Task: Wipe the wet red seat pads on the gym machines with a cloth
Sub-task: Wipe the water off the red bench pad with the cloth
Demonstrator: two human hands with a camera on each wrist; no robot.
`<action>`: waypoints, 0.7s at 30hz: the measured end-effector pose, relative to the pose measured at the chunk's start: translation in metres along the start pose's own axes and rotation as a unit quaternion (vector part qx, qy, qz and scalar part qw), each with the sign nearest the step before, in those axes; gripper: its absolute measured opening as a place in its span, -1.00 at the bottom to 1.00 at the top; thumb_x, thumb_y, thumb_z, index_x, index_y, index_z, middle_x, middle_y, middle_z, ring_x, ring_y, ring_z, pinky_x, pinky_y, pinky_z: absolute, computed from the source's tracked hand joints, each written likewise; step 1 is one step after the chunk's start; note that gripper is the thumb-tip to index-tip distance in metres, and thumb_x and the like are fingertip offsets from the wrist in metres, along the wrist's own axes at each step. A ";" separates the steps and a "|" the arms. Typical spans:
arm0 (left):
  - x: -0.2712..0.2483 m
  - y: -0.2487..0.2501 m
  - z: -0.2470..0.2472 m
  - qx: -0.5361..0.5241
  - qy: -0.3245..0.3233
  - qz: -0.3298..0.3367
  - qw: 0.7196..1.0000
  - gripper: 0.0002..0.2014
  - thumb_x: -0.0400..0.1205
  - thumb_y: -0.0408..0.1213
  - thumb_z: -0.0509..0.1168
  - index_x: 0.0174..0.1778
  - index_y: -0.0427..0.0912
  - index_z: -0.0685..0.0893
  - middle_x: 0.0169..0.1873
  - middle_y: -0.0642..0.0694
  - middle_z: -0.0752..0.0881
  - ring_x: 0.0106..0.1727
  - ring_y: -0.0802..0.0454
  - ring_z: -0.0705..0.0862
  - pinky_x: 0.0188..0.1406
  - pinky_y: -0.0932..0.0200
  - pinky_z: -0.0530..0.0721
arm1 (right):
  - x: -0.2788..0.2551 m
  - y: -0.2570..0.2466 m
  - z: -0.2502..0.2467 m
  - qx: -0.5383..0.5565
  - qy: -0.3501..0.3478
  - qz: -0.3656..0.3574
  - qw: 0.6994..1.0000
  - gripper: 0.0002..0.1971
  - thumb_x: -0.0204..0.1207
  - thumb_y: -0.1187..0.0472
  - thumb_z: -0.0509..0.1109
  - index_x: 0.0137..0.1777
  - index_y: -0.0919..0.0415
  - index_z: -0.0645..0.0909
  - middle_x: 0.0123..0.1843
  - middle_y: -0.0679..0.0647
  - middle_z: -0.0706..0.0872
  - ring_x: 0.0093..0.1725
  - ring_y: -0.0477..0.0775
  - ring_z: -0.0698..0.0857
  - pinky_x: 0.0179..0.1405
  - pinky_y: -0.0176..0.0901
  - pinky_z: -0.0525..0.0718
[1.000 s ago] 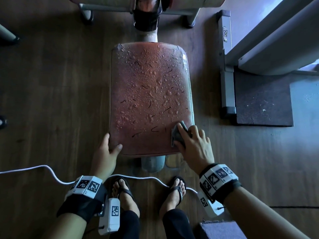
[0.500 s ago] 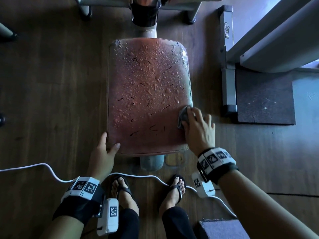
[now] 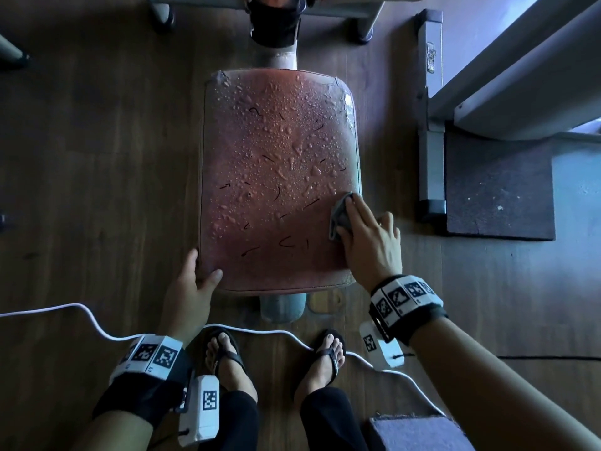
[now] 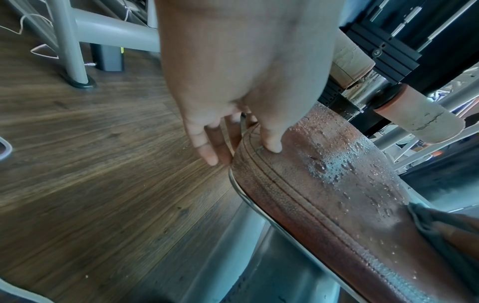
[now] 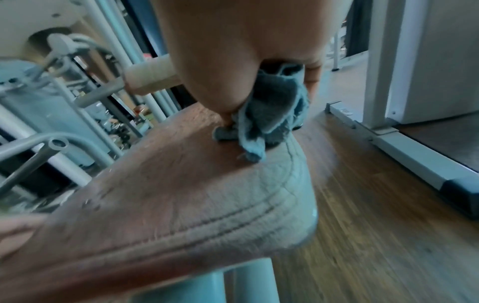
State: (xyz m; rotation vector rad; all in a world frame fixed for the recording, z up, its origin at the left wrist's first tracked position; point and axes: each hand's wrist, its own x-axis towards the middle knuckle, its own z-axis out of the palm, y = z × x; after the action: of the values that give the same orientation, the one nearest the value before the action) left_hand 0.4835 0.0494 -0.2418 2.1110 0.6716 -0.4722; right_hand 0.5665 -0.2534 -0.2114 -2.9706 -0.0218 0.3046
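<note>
A red seat pad [image 3: 279, 164] beaded with water drops fills the middle of the head view on its grey post. My right hand [image 3: 361, 222] holds a bunched grey cloth [image 3: 340, 216] and presses it on the pad's right edge, about halfway along. The right wrist view shows the cloth [image 5: 272, 114] crumpled between thumb and fingers against the pad [image 5: 181, 184]. At the pad's near left corner my left hand [image 3: 203, 266] rests with its thumb on top and straight fingers [image 4: 211, 160] down the side. The strip nearest me looks drier.
A white cable [image 3: 97, 323] runs across the wooden floor by my sandalled feet [image 3: 227, 359]. To the right stand a grey machine frame [image 3: 431, 125] and a dark mat [image 3: 497, 187]. Foam rollers [image 4: 414, 123] and the machine's post [image 3: 276, 27] are beyond the pad.
My right hand has slid the cloth away from me along the pad's right edge, from the near corner to mid-length. The left hand has stayed at its corner.
</note>
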 end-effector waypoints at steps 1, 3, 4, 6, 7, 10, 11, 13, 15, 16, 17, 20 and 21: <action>-0.001 0.001 0.000 0.001 0.002 -0.001 1.000 -0.33 0.69 -0.17 0.34 0.68 -0.25 0.25 0.56 -0.25 0.47 0.57 -0.19 0.44 0.51 -0.09 0.40 | 0.000 -0.003 0.000 0.004 -0.003 0.019 1.000 -0.46 0.68 -0.05 0.19 0.65 -0.03 0.26 0.69 -0.23 0.23 0.16 0.21 0.43 0.05 0.14 0.54; -0.002 0.001 0.000 -0.001 0.003 -0.003 1.000 -0.33 0.69 -0.16 0.34 0.68 -0.25 0.26 0.56 -0.26 0.47 0.57 -0.19 0.44 0.52 -0.10 0.40 | -0.008 -0.011 0.000 0.007 -0.009 0.040 0.999 -0.45 0.67 -0.04 0.19 0.65 -0.01 0.26 0.68 -0.23 0.23 0.16 0.23 0.44 0.05 0.15 0.53; -0.002 0.002 0.000 -0.005 0.003 -0.002 1.000 -0.33 0.69 -0.15 0.33 0.68 -0.25 0.26 0.56 -0.27 0.47 0.57 -0.19 0.44 0.53 -0.12 0.40 | -0.016 -0.014 0.001 0.006 -0.010 0.040 0.999 -0.44 0.67 -0.03 0.20 0.65 0.01 0.27 0.68 -0.22 0.25 0.15 0.24 0.45 0.04 0.16 0.54; -0.001 0.002 0.000 -0.006 0.005 -0.002 1.000 -0.33 0.69 -0.15 0.34 0.68 -0.26 0.27 0.55 -0.29 0.49 0.56 -0.20 0.46 0.52 -0.12 0.41 | -0.028 -0.016 0.003 -0.008 -0.010 0.029 0.999 -0.45 0.67 -0.04 0.21 0.64 0.03 0.30 0.67 -0.18 0.28 0.13 0.25 0.48 0.00 0.17 0.56; -0.001 0.002 0.000 -0.004 0.006 -0.002 1.000 -0.34 0.69 -0.15 0.34 0.68 -0.26 0.27 0.54 -0.29 0.49 0.55 -0.21 0.46 0.50 -0.10 0.41 | -0.029 -0.015 0.003 -0.016 -0.014 0.029 0.999 -0.45 0.67 -0.05 0.20 0.64 0.04 0.30 0.67 -0.17 0.29 0.14 0.25 0.49 0.00 0.17 0.56; -0.003 0.004 -0.001 0.001 0.002 0.001 1.000 -0.35 0.69 -0.14 0.32 0.68 -0.25 0.27 0.54 -0.27 0.50 0.55 -0.20 0.46 0.48 -0.09 0.42 | -0.011 -0.012 -0.001 -0.012 -0.026 0.049 0.998 -0.44 0.68 -0.06 0.16 0.65 0.04 0.26 0.67 -0.18 0.26 0.21 0.27 0.47 0.06 0.20 0.55; -0.004 0.004 -0.001 0.005 0.002 0.004 1.000 -0.36 0.70 -0.15 0.32 0.67 -0.25 0.28 0.53 -0.27 0.51 0.54 -0.20 0.47 0.47 -0.09 0.42 | -0.002 -0.012 -0.003 -0.007 -0.030 0.059 0.998 -0.44 0.69 -0.06 0.15 0.66 0.03 0.24 0.67 -0.18 0.24 0.24 0.27 0.46 0.09 0.21 0.55; -0.004 0.005 -0.001 0.011 0.007 0.011 1.000 -0.37 0.70 -0.15 0.32 0.66 -0.25 0.30 0.52 -0.26 0.52 0.53 -0.19 0.49 0.46 -0.08 0.44 | 0.012 -0.012 -0.005 0.002 -0.041 0.078 0.996 -0.44 0.69 -0.07 0.14 0.67 0.03 0.21 0.69 -0.20 0.20 0.28 0.27 0.43 0.14 0.21 0.53; -0.006 0.006 -0.001 0.016 0.011 0.013 1.000 -0.38 0.71 -0.17 0.31 0.66 -0.26 0.31 0.53 -0.26 0.51 0.53 -0.19 0.48 0.45 -0.04 0.42 | 0.013 -0.013 -0.005 0.002 -0.043 0.083 0.996 -0.44 0.69 -0.06 0.15 0.66 0.04 0.21 0.69 -0.19 0.19 0.27 0.27 0.42 0.12 0.21 0.54; -0.007 0.007 -0.001 0.015 0.009 0.012 1.000 -0.38 0.71 -0.17 0.31 0.66 -0.26 0.30 0.54 -0.26 0.50 0.54 -0.19 0.48 0.44 -0.01 0.41 | 0.009 -0.014 -0.006 -0.001 -0.040 0.077 0.996 -0.44 0.68 -0.06 0.15 0.66 0.04 0.22 0.69 -0.17 0.19 0.26 0.27 0.42 0.09 0.21 0.55; -0.008 0.008 -0.001 0.010 0.008 0.010 1.000 -0.38 0.71 -0.17 0.31 0.67 -0.26 0.29 0.54 -0.25 0.50 0.54 -0.18 0.47 0.43 0.03 0.41 | 0.002 -0.015 -0.006 -0.004 -0.037 0.065 0.997 -0.45 0.68 -0.05 0.17 0.64 0.04 0.25 0.68 -0.15 0.19 0.25 0.27 0.43 0.07 0.22 0.56; -0.008 0.008 -0.002 0.001 0.005 0.006 1.000 -0.36 0.70 -0.13 0.32 0.67 -0.23 0.29 0.55 -0.23 0.49 0.55 -0.15 0.47 0.42 0.09 0.39 | -0.027 -0.020 -0.004 -0.011 -0.046 0.002 0.999 -0.46 0.67 -0.05 0.19 0.62 0.06 0.29 0.62 -0.10 0.25 0.19 0.24 0.43 0.01 0.23 0.57; -0.008 0.007 -0.002 0.000 0.006 0.010 1.000 -0.35 0.69 -0.12 0.32 0.67 -0.24 0.29 0.54 -0.24 0.50 0.54 -0.14 0.47 0.43 0.08 0.39 | -0.034 -0.022 -0.003 -0.020 -0.051 -0.022 0.998 -0.45 0.66 -0.06 0.20 0.62 0.06 0.29 0.60 -0.09 0.29 0.17 0.21 0.43 0.00 0.22 0.58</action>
State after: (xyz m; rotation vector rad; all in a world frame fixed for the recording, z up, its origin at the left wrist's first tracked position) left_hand 0.4817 0.0456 -0.2324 2.1202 0.6553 -0.4493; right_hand 0.5337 -0.2328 -0.1981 -2.9868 -0.1054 0.4537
